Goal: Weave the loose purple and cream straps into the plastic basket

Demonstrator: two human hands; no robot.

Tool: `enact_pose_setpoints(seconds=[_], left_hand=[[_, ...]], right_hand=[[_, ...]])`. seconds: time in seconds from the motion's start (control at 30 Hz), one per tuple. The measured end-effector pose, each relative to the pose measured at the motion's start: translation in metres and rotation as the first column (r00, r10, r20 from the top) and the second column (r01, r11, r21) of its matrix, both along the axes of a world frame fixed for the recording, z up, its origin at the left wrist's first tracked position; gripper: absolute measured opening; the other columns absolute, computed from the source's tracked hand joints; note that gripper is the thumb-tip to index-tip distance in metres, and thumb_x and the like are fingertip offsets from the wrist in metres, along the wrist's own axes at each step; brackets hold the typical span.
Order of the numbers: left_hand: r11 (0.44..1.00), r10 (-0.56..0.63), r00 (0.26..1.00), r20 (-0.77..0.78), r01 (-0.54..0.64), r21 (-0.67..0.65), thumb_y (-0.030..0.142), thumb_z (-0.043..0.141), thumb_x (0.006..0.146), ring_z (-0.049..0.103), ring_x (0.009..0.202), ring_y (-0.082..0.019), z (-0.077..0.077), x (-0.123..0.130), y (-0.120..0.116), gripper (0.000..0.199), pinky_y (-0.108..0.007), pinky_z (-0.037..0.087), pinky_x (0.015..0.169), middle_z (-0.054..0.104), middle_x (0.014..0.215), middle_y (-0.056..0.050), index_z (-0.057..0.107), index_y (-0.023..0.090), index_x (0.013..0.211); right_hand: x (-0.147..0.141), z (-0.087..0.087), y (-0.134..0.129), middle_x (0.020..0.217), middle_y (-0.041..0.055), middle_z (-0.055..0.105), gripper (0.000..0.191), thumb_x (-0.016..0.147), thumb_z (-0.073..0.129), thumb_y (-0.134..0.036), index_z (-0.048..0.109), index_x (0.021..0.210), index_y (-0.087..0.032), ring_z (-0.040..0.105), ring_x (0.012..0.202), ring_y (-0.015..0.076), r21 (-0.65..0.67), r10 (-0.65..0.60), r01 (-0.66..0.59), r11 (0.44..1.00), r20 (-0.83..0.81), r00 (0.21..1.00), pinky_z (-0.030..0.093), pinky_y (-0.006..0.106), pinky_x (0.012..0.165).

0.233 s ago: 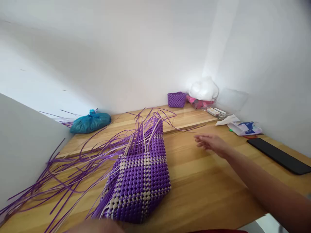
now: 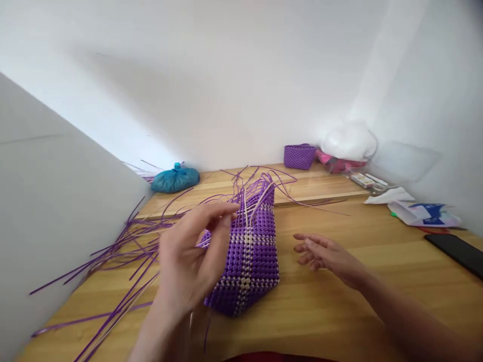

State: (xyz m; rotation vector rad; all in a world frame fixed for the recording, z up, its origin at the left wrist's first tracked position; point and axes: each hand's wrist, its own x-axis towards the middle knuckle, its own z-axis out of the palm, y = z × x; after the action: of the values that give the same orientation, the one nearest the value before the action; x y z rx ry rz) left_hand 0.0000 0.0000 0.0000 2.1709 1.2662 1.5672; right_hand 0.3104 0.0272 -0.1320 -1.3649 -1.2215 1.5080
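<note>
Red cloth (image 2: 279, 357) shows at the near edge, below the wooden table (image 2: 309, 311). Left of centre, the left hand (image 2: 192, 251) is raised in front of the woven basket (image 2: 256, 251), hiding part of its left side. Its thumb and index finger curve into a narrow grip; whether a strand lies between them, I cannot tell. To the right, well apart from the basket, the right hand (image 2: 326, 256) hovers over bare wood, its fingers loosely bent and parted, nothing visible in them.

The basket, purple with cream bands crossing it, sits on the table near the middle, its upper part unfinished and bristling with purple and cream strands. Many loose strands (image 2: 124, 246) trail over the left side of the table. At the right edge lies a flat black object (image 2: 456, 251), with a white and blue packet (image 2: 430, 213) and white paper (image 2: 390, 195) just beyond.

Farther back, a knotted blue plastic bag (image 2: 175, 180) rests at left. At far right stands a small purple basket (image 2: 299, 157), beside a pink bundle (image 2: 339, 163) with a white bag (image 2: 349, 141) on top.
</note>
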Motion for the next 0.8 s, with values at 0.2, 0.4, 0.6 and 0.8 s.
enact_pose_setpoints(seconds=[0.2,0.4,0.6,0.8], left_hand=[[0.939,0.179,0.88,-0.44,-0.287,-0.191,0.039,0.052,0.091,0.062,0.105,-0.027,-0.057,-0.024,0.007,0.038,-0.049,0.048,0.096,0.068,0.112,-0.011,0.06,0.019,0.123],[0.944,0.151,0.911,-0.383,-0.247,-0.216,0.034,0.06,0.087,0.053,0.123,-0.028,-0.092,-0.014,-0.045,0.044,-0.048,0.044,0.105,0.053,0.133,-0.012,0.056,0.023,0.13],[0.968,0.116,0.947,-0.301,-0.175,-0.177,0.027,0.06,0.086,0.054,0.122,-0.028,-0.097,-0.007,-0.101,0.038,-0.048,0.047,0.104,0.054,0.131,-0.011,0.06,0.026,0.123],[0.985,0.042,0.948,-0.316,-0.092,-0.145,0.029,0.061,0.087,0.051,0.126,-0.027,-0.119,-0.006,-0.139,0.039,-0.047,0.047,0.105,0.052,0.134,-0.011,0.059,0.028,0.126]], right_hand=[[-0.053,-0.002,-0.03,0.133,0.0168,0.058,0.09,0.086,0.06,-0.057,0.014,0.155,-0.022,0.063,0.11,0.0231,-0.008,0.179,-0.183,0.983,-0.171,0.969,0.054,0.033,0.079],[-0.073,0.0,-0.056,0.107,0.0116,0.068,0.088,0.083,0.062,-0.059,0.023,0.151,-0.021,0.067,0.084,0.0192,-0.03,0.167,-0.17,0.985,-0.09,0.982,0.051,0.03,0.066],[-0.055,-0.009,-0.119,0.108,0.0108,0.066,0.083,0.084,0.057,-0.063,0.025,0.15,-0.024,0.065,0.081,0.0196,-0.03,0.2,-0.202,0.979,-0.058,0.978,0.05,0.029,0.061],[-0.036,-0.013,-0.163,0.118,0.0108,0.064,0.059,0.091,0.05,-0.054,0.038,0.142,-0.026,0.065,0.085,0.02,0.065,0.307,-0.326,0.943,0.205,0.929,0.052,0.033,0.071]])
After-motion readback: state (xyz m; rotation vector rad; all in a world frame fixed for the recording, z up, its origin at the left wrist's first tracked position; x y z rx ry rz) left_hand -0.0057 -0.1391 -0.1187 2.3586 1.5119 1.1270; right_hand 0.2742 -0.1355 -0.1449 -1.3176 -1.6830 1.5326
